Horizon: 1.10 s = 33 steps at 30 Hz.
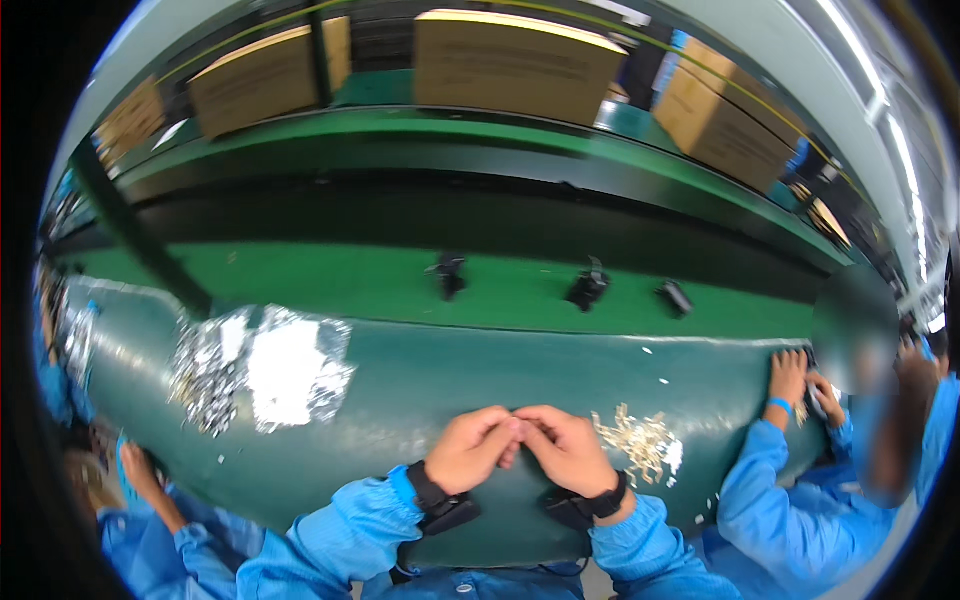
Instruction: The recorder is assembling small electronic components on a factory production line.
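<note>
While your two hands meet above the near half of the dark green table mat (430,360), your left hand (472,447) and right hand (570,450) have thumbs and fingers drawn together, tips touching at the centre; you are perhaps pinching something tiny, but whether anything is clamped there cannot be told. Just beyond the outer side of your right hand lies a loose heap of small cream strips (640,443), with a few white bits (673,458) against its right side, so sideways room there is tight. To your left you have a wider stretch of mat before the crinkled silvery plastic bag (300,370) and, touching or nearly touching its far side from you, a scatter of small silver pieces (205,390). Ahead of your fingertips, more mat runs up to its far edge; past that, a brighter green ledge (350,280) carries three small black parts, well apart from your hands. A dark green post (140,235) stands at the left along that edge. The mat's near edge passes beneath your forearms, close to your body. At your right, a co-worker's hands (788,378) work over the mat, well apart from yours.
</note>
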Each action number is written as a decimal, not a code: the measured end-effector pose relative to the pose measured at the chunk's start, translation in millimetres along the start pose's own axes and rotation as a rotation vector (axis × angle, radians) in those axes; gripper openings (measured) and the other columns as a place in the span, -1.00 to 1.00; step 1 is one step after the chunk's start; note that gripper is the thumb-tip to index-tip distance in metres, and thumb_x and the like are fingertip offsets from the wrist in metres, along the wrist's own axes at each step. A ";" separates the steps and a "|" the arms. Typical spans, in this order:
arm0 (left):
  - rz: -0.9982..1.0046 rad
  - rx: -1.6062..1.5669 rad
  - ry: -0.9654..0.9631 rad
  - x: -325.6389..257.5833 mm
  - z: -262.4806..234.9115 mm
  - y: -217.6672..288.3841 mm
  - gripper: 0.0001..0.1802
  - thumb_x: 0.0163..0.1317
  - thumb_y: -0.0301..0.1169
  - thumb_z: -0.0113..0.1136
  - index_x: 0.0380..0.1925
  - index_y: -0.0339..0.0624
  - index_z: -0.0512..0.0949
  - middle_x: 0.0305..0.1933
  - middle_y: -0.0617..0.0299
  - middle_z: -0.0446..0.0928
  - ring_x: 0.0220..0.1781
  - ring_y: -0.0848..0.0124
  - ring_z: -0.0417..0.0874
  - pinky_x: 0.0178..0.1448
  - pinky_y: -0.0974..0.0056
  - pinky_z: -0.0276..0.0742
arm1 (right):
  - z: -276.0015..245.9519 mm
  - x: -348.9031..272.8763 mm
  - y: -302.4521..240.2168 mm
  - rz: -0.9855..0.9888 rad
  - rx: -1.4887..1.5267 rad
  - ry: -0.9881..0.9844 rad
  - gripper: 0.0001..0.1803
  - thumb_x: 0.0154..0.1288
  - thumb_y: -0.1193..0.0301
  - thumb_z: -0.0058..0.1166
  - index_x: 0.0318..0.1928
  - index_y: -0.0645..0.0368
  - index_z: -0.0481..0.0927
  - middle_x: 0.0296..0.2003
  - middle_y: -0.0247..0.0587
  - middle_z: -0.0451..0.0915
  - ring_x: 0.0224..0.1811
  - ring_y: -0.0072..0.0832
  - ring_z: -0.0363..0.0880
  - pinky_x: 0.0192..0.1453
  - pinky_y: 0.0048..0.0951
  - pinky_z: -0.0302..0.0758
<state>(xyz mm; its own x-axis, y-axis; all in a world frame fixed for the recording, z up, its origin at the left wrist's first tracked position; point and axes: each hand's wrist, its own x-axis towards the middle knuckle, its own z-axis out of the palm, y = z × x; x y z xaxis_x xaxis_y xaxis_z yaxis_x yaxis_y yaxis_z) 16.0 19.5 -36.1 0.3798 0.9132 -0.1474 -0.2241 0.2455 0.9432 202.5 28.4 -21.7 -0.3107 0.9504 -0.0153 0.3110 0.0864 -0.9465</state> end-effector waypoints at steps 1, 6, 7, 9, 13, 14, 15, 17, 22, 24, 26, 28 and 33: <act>-0.006 0.025 -0.001 -1.0 3.1 5.8 -0.75 0.55 -0.35 -0.01 -0.26 -0.29 0.53 -0.42 0.27 0.53 -0.39 0.53 0.53 -0.28 0.36 0.55 | -1.0 -0.6 3.3 -0.014 0.057 0.009 -0.77 0.43 0.45 0.13 0.02 0.27 0.64 -0.27 -0.09 0.76 -0.26 -0.44 0.75 -0.18 -0.46 0.63; -0.019 -0.020 -0.024 -2.0 4.7 6.8 -0.73 0.57 -0.30 -0.02 -0.24 -0.27 0.52 -0.39 0.31 0.51 -0.38 0.56 0.52 -0.27 0.40 0.53 | -1.4 -2.7 -8.4 0.049 0.052 0.016 -0.81 0.45 0.49 0.11 -0.02 0.30 0.65 -0.33 -0.20 0.74 -0.30 -0.60 0.69 -0.21 -0.54 0.59; -0.022 -0.008 -0.028 -2.1 4.4 9.4 -0.72 0.57 -0.30 -0.02 -0.25 -0.27 0.52 -0.39 0.31 0.51 -0.38 0.57 0.52 -0.27 0.40 0.53 | -0.2 -1.8 -9.5 0.049 0.071 0.020 -0.81 0.46 0.49 0.10 -0.03 0.31 0.65 -0.33 -0.23 0.73 -0.30 -0.61 0.68 -0.22 -0.55 0.58; 0.022 0.001 0.022 -3.4 2.4 2.3 -0.68 0.54 -0.26 -0.01 -0.29 -0.30 0.52 -0.42 0.27 0.54 -0.43 0.56 0.56 -0.35 0.39 0.55 | 3.5 -0.3 -8.9 0.047 0.073 -0.009 -0.81 0.47 0.48 0.10 -0.03 0.31 0.65 -0.33 -0.24 0.73 -0.30 -0.61 0.67 -0.22 -0.56 0.57; 0.005 0.035 -0.020 -4.4 -1.3 4.3 -0.70 0.56 -0.27 -0.02 -0.28 -0.26 0.51 -0.37 0.32 0.52 -0.36 0.58 0.54 -0.28 0.40 0.56 | 5.8 -0.3 -15.8 0.054 0.038 -0.005 -0.81 0.47 0.47 0.10 -0.04 0.32 0.65 -0.34 -0.26 0.73 -0.31 -0.61 0.67 -0.21 -0.57 0.56; 0.010 0.047 -0.015 -4.8 -1.0 4.5 -0.70 0.56 -0.27 -0.01 -0.29 -0.26 0.51 -0.37 0.31 0.52 -0.37 0.58 0.55 -0.29 0.40 0.56 | 5.8 -0.2 -18.7 0.050 0.029 -0.010 -0.81 0.47 0.47 0.10 -0.04 0.32 0.65 -0.34 -0.26 0.73 -0.31 -0.61 0.67 -0.21 -0.57 0.56; 0.015 0.057 -0.010 -5.6 -1.0 4.5 -0.69 0.56 -0.26 -0.01 -0.30 -0.26 0.51 -0.37 0.31 0.53 -0.38 0.57 0.55 -0.30 0.39 0.56 | 6.2 -0.4 -21.9 0.048 0.006 -0.006 -0.81 0.48 0.47 0.10 -0.03 0.33 0.65 -0.34 -0.26 0.73 -0.31 -0.60 0.67 -0.21 -0.56 0.57; 0.052 0.071 -0.007 -3.0 2.6 7.2 -0.67 0.54 -0.25 0.00 -0.33 -0.28 0.51 -0.40 0.29 0.54 -0.41 0.55 0.56 -0.34 0.38 0.57 | 3.5 -2.1 -24.6 0.048 -0.032 0.000 -0.81 0.48 0.48 0.10 -0.03 0.33 0.64 -0.35 -0.26 0.72 -0.32 -0.60 0.67 -0.21 -0.56 0.57; 0.034 0.020 -0.050 6.9 -2.9 3.6 -0.66 0.55 -0.23 0.01 -0.31 -0.28 0.53 -0.40 0.27 0.54 -0.40 0.54 0.58 -0.32 0.38 0.59 | -0.3 -4.5 -49.3 -0.174 -0.296 0.229 -0.75 0.31 0.58 0.20 0.00 0.31 0.63 -0.04 -0.04 0.64 -0.10 -0.41 0.66 -0.13 -0.47 0.58; -0.019 -0.066 -0.019 10.6 -7.2 0.5 -0.66 0.54 -0.23 0.01 -0.30 -0.29 0.53 -0.41 0.26 0.54 -0.41 0.52 0.59 -0.31 0.37 0.60 | -8.4 -8.9 -75.1 -0.241 -0.335 0.248 -0.73 0.27 0.59 0.22 0.00 0.30 0.63 0.02 -0.02 0.61 -0.04 -0.35 0.64 -0.10 -0.44 0.58; -0.013 -0.061 -0.039 12.8 -6.3 0.4 -0.66 0.54 -0.23 0.01 -0.30 -0.29 0.53 -0.41 0.25 0.54 -0.42 0.51 0.59 -0.31 0.36 0.60 | -22.6 -9.8 -100.6 -0.343 -0.472 0.258 -0.69 0.21 0.57 0.25 -0.01 0.28 0.63 0.06 0.00 0.59 0.03 -0.22 0.61 -0.02 -0.36 0.58; -0.023 -0.056 -0.036 11.6 -6.7 5.0 -0.67 0.54 -0.25 0.02 -0.29 -0.30 0.53 -0.41 0.25 0.54 -0.42 0.50 0.58 -0.30 0.34 0.60 | -40.0 7.7 -118.9 -0.386 -0.615 0.267 -0.67 0.19 0.52 0.27 -0.01 0.27 0.63 0.06 0.02 0.58 0.09 -0.10 0.57 0.10 -0.26 0.53; 0.001 -0.054 -0.042 9.5 -8.5 3.4 -0.67 0.54 -0.25 0.02 -0.29 -0.30 0.52 -0.41 0.25 0.55 -0.42 0.50 0.59 -0.31 0.34 0.61 | -97.8 95.1 -86.2 -0.413 -0.975 0.339 -0.59 0.13 0.42 0.32 0.02 0.21 0.62 0.03 -0.02 0.59 0.14 -0.02 0.47 0.28 -0.12 0.40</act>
<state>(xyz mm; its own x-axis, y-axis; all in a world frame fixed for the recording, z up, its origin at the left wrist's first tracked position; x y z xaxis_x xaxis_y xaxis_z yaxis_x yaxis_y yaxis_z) 11.2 31.7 -36.8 0.4166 0.8993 -0.1331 -0.2717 0.2628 0.9258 234.0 140.6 90.0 -0.3383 0.8139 0.4724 0.8594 0.4717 -0.1972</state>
